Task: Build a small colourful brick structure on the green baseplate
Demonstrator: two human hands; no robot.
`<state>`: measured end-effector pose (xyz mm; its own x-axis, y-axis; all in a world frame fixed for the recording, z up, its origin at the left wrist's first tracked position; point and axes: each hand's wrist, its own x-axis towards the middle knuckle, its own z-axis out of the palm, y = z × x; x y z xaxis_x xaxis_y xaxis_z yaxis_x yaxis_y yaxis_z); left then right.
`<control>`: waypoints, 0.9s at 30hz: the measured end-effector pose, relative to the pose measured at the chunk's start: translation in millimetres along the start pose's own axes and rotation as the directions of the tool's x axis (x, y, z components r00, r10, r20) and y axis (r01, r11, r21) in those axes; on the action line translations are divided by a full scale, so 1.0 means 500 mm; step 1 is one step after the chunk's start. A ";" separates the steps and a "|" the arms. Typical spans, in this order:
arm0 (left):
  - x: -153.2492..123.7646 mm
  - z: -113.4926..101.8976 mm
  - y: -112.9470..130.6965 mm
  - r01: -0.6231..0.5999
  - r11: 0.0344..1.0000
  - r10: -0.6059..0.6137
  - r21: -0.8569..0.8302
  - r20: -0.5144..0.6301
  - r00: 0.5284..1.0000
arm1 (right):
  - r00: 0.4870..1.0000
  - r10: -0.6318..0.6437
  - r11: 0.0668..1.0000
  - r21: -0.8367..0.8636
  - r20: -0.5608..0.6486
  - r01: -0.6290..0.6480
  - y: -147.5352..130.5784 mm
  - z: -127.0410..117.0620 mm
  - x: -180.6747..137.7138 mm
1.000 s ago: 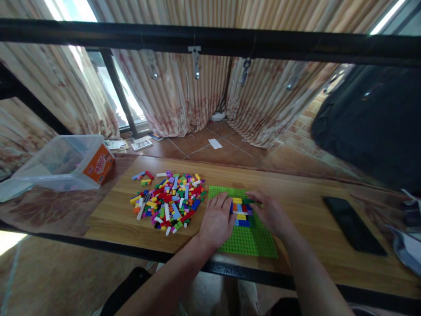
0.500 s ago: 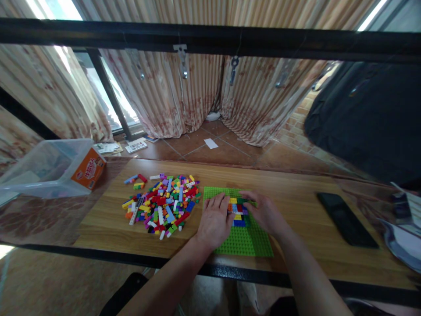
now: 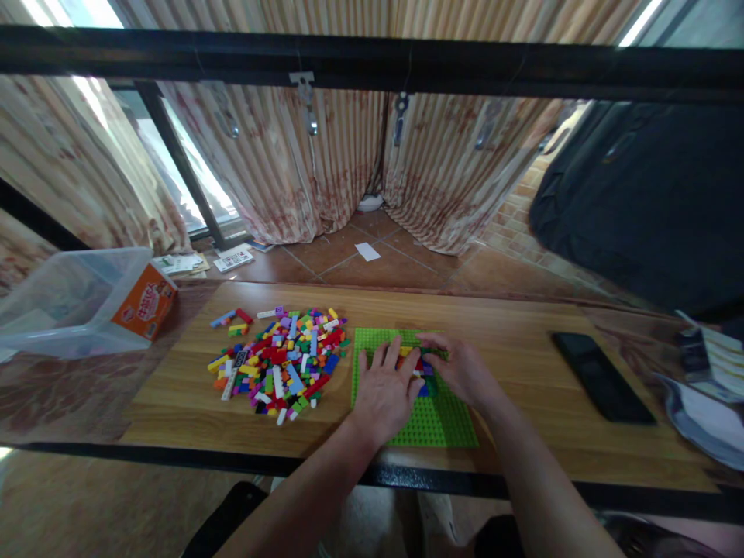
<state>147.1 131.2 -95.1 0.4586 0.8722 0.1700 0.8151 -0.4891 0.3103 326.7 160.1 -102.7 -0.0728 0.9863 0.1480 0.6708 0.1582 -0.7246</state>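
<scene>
A green studded baseplate lies on the wooden table, with a block of coloured toy bricks built up on it. Spread over the left part of these bricks, my left hand is open, its fingers apart and covering several of them. My right hand curls in from the right, thumb and forefinger closed about a dark green brick at the far right corner of the build. Part of that brick is hidden by the fingers.
Left of the baseplate lies a heap of loose toy bricks. A clear plastic box with an orange label stands beyond the table's left end. At right are a black phone and papers. A dark bar crosses above.
My left hand has shifted slightly right and spread its fingers, covering more of the built bricks. My right hand stays at the far right corner. The whole view has shifted a little.
</scene>
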 end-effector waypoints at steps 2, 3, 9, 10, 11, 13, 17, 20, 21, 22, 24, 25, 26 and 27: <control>0.001 0.001 0.002 0.007 1.000 -0.007 0.014 0.000 1.000 | 1.000 0.006 0.999 0.050 -0.005 -0.006 0.005 0.000 0.002; 0.001 0.002 0.002 0.011 1.000 -0.011 0.019 -0.002 1.000 | 1.000 0.016 0.997 0.082 -0.014 -0.015 0.007 0.000 0.003; 0.003 0.001 0.003 0.014 1.000 -0.014 0.021 -0.012 1.000 | 0.980 0.149 0.985 0.104 -0.129 -0.136 0.016 -0.016 0.008; 0.003 0.001 0.003 0.014 1.000 -0.013 0.019 -0.010 1.000 | 0.980 0.163 0.986 0.065 -0.116 -0.156 0.013 -0.018 0.008; 0.003 0.001 0.003 0.014 1.000 -0.014 0.016 -0.007 1.000 | 0.980 0.172 0.985 0.024 -0.096 -0.170 0.010 -0.019 0.006; 0.004 0.001 0.004 0.015 1.000 -0.015 0.013 -0.002 1.000 | 0.982 0.181 0.982 -0.039 -0.063 -0.183 0.001 -0.018 0.004; 0.005 0.000 0.005 0.018 1.000 -0.018 0.015 0.005 1.000 | 0.979 0.202 0.975 -0.082 -0.040 -0.204 -0.009 -0.011 0.002; 0.005 -0.001 0.006 0.017 1.000 -0.018 0.015 0.011 1.000 | 0.974 0.222 0.970 -0.092 -0.047 -0.226 -0.009 -0.008 0.003; 0.005 -0.001 0.006 0.021 1.000 -0.021 0.015 0.015 1.000 | 0.974 0.223 0.970 -0.092 -0.045 -0.227 -0.009 -0.008 0.004; 0.006 -0.002 0.006 0.024 1.000 -0.024 0.015 0.018 1.000 | 0.974 0.222 0.970 -0.093 -0.041 -0.225 -0.009 -0.008 0.004; 0.006 -0.001 0.006 0.027 0.999 -0.028 0.017 0.020 0.999 | 0.973 0.227 0.968 -0.096 -0.039 -0.230 -0.009 -0.008 0.004; 0.006 -0.001 0.006 0.027 0.999 -0.028 0.019 0.017 0.999 | 0.971 0.234 0.967 -0.097 -0.043 -0.237 -0.010 -0.008 0.004; 0.006 -0.001 0.006 0.027 0.999 -0.027 0.021 0.014 1.000 | 0.970 0.239 0.965 -0.098 -0.047 -0.243 -0.011 -0.008 0.003; 0.005 0.000 0.006 0.025 0.999 -0.025 0.022 0.011 1.000 | 0.969 0.241 0.964 -0.099 -0.051 -0.246 -0.011 -0.008 0.003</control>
<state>150.7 132.0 -93.5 0.4417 0.8843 0.1515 0.8339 -0.4670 0.2942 325.8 160.6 -95.9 0.1293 0.9916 0.0029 0.7378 -0.0942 -0.6684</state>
